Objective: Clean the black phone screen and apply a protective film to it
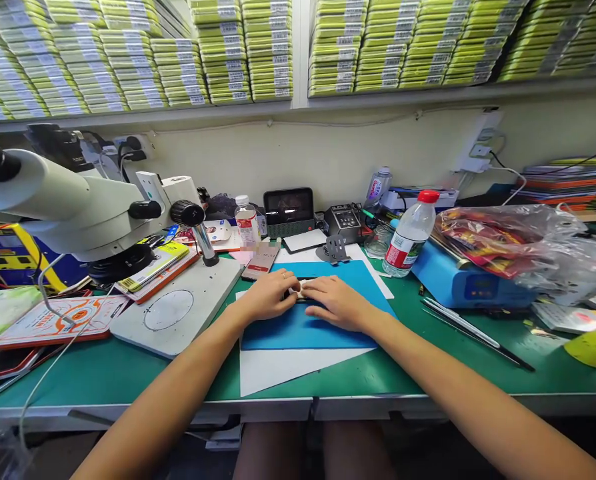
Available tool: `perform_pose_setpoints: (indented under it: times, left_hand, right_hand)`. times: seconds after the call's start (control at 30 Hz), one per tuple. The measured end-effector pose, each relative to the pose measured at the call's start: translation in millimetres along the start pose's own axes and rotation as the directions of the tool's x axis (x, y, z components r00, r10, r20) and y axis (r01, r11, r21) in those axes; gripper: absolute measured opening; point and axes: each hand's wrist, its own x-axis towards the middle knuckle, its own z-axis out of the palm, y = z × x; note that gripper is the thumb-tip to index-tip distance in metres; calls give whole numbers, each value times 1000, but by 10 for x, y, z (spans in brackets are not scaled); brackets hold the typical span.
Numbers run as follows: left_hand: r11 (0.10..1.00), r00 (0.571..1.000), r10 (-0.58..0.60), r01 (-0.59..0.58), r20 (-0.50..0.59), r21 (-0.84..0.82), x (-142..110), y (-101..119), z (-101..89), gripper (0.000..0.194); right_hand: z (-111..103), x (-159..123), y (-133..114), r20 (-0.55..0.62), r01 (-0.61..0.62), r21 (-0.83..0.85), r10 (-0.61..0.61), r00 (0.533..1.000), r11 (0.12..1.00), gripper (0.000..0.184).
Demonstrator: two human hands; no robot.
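Observation:
A blue mat (298, 333) lies over white paper (268, 377) on the green bench. Near the mat's upper middle is a small flat piece (301, 289), pale with dark edges, mostly covered by my fingers, so its kind does not show. From the left, my left hand (272, 295), with a ring on one finger, curls its fingertips onto this piece. My right hand (339, 302) holds the other end with bent fingers, its thumb lower down near the mat. Both hands' fingertips almost meet over the piece.
At left stands a microscope (93, 207) on a pale base (178, 313). A red-capped bottle (409, 233), tweezers (471, 327) and a blue machine (458, 277) under plastic bags are at right. Behind the mat are a phone (261, 260), a black metal holder (334, 250) and a small screen (289, 203).

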Motion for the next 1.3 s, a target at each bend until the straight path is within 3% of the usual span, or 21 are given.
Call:
perform_pose_setpoints:
  times: [0.13,0.3,0.43,0.6,0.73,0.93,1.07,1.3]
  left_hand:
    - [992,992,-118,115,-55,-51,0,13,-1,10]
    - [978,976,-202,197,-84,-69,-10,-7,-33,9]
    - [964,961,-261,254,-90,-83,-17,-44,-36,12]
    - [944,939,-326,318,-104,-92,-10,-78,-31,17]
    - [942,937,-333,324,-111,-85,-11,-85,-36,17]
    - [928,914,-373,363,-162,-85,3,-67,-61,21]
    - [922,905,-386,376,-178,-87,2,-66,-71,23]
    - [943,932,-333,327,-146,-64,-16,-107,-63,19]
  right_hand:
    - [29,149,-67,-11,-12,0,12,1000,1000,55]
    - [102,367,-210,-32,-15,5,16,999,1000,50]
    - [127,354,-251,-52,-4,9,4,999,1000,38]
    - [127,320,-221,-88,-17,-1,17,996,1000,42]
    - [130,318,-183,-71,14,14,-13,997,1000,26]
    - [147,373,-190,-91,-10,22,12,996,1000,42]
    - [143,354,-200,-75,4,34,-1,997,999,32]
    - [105,327,-136,-60,-57,59,61,996,997,42]
